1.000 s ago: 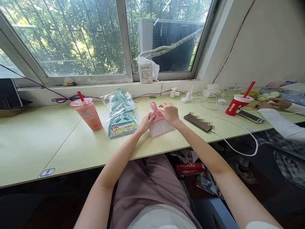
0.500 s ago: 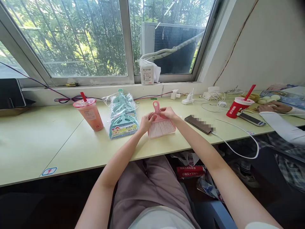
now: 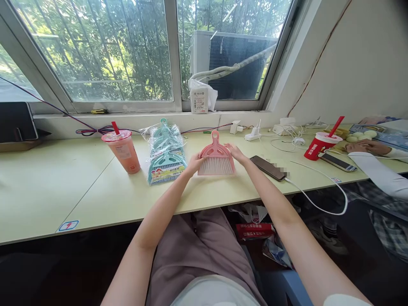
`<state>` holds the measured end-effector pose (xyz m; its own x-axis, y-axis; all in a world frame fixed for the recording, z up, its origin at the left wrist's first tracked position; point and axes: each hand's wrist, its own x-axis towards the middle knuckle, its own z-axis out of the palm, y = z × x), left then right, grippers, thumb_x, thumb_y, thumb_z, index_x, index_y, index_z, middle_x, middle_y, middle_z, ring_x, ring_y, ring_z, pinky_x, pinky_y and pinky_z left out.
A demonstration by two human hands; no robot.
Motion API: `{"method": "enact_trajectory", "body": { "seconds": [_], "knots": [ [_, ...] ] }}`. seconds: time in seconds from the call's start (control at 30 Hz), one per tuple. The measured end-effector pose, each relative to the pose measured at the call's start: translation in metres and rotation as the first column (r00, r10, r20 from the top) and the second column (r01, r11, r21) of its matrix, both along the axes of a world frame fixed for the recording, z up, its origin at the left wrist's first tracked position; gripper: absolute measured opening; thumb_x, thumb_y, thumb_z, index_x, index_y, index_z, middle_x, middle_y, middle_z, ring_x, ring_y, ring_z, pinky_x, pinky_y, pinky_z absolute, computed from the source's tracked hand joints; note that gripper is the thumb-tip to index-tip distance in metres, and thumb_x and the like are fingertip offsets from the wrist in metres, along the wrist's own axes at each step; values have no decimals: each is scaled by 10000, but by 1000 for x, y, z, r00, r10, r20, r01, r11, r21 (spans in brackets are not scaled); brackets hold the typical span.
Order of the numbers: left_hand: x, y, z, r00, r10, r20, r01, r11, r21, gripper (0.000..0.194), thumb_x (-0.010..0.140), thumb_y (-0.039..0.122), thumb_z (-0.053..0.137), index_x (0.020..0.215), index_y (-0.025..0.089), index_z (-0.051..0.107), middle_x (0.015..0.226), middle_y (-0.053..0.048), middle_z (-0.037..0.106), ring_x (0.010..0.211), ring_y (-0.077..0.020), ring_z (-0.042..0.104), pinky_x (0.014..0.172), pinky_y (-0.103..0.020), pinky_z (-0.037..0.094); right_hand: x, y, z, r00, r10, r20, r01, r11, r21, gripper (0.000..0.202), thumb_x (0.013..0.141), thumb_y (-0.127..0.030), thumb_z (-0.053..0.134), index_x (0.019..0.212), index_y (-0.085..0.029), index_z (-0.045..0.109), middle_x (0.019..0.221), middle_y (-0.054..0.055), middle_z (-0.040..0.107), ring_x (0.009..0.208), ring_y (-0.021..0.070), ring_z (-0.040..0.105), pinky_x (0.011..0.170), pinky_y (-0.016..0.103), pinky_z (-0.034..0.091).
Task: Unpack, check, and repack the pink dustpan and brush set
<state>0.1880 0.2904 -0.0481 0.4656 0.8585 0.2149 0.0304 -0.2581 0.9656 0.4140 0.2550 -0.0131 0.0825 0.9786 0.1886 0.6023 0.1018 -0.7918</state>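
A pink dustpan with a white-bristled pink brush (image 3: 216, 165) set against it stands near the table's front edge, handle end up. My left hand (image 3: 195, 163) grips its left side, fingers pressed on the edge. Beside its upper right side is my right hand (image 3: 235, 153), fingers apart and holding nothing. To the left lie several teal dustpan and brush sets (image 3: 166, 159) in clear plastic wrapping, with a colourful label on the front one.
A pink drink cup (image 3: 123, 152) stands at left. Right of my hands lie a phone (image 3: 267, 167) and its white cable (image 3: 318, 208). Farther right are a red cup (image 3: 318, 146), another phone (image 3: 337, 161) and another person's hands (image 3: 369, 146). Sockets and cables run along the wall.
My right hand has let go of the pink handle and moved right with its fingers spread. The pink set has turned more upright, and the dustpan's rim now shows around the brush.
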Motion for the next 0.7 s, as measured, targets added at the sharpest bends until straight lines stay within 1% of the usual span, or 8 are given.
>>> {"method": "enact_trajectory", "body": {
  "seconds": [0.1, 0.2, 0.27, 0.33, 0.4, 0.5, 0.6, 0.7],
  "knots": [
    [1, -2, 2, 984, 119, 130, -116, 993, -34, 405, 833, 384, 607, 1145, 127, 638, 1146, -114, 696, 1057, -259, 641, 887, -351, 499, 12, -21, -20, 920, 86, 383, -60, 995, -79, 457, 995, -433, 330, 1265, -164, 583, 1360, 157, 585, 1310, 241, 496, 1065, 405, 396],
    [-3, 2, 8, 942, 227, 246, -222, 974, -48, 398, 877, 314, 538, 1234, 143, 582, 1247, -123, 655, 1125, -246, 627, 930, -356, 501, 14, -53, -41, 820, 110, 562, -83, 994, -73, 446, 984, -361, 380, 1355, -154, 514, 1480, 162, 471, 1413, 248, 390, 1139, 429, 318],
    [-7, 6, 11, 921, 270, 282, -270, 962, -41, 407, 894, 300, 504, 1273, 163, 554, 1290, -118, 632, 1160, -236, 615, 951, -358, 502, 11, -81, -50, 809, 175, 561, -171, 983, -60, 448, 985, -389, 389, 1370, -186, 500, 1498, 138, 454, 1410, 237, 398, 1153, 427, 314],
    [-10, 9, 12, 910, 297, 289, -302, 953, -31, 412, 894, 304, 498, 1280, 168, 548, 1305, -117, 623, 1178, -234, 606, 967, -362, 499, 6, -113, -54, 812, 235, 534, -269, 963, -14, 412, 986, -415, 396, 1320, -227, 548, 1421, 116, 534, 1349, 241, 469, 1132, 444, 358],
    [-9, 10, 11, 906, 307, 290, -312, 950, -32, 414, 884, 307, 508, 1269, 162, 555, 1291, -118, 629, 1172, -237, 607, 975, -368, 496, 0, -147, -57, 802, 240, 547, -322, 945, 56, 399, 973, -417, 437, 1316, -254, 563, 1347, 112, 588, 1285, 261, 525, 1100, 480, 403],
    [-5, 9, 7, 912, 278, 301, -280, 959, -40, 411, 867, 314, 531, 1241, 150, 577, 1247, -117, 649, 1142, -247, 617, 970, -378, 496, -8, -190, -68, 760, 221, 611, -379, 915, 140, 520, 918, -417, 563, 1415, -283, 494, 1351, 110, 592, 1268, 286, 539, 1088, 507, 427],
    [-1, 6, 5, 923, 262, 281, -254, 965, -68, 406, 851, 326, 559, 1207, 136, 606, 1202, -119, 667, 1108, -263, 625, 945, -392, 501, -8, -216, -86, 752, 173, 636, -389, 896, 216, 389, 964, -300, 471, 1333, -316, 590, 1252, 80, 669, 1191, 258, 606, 1046, 469, 473],
    [1, 3, 5, 935, 247, 255, -234, 969, -81, 411, 846, 323, 567, 1215, 149, 615, 1184, -109, 678, 1085, -262, 634, 921, -389, 507, -4, -222, -94, 808, 82, 583, -317, 896, 312, 390, 988, -251, 366, 1112, -351, 721, 1056, 49, 745, 1000, 223, 690, 926, 419, 537]
  ]
}}
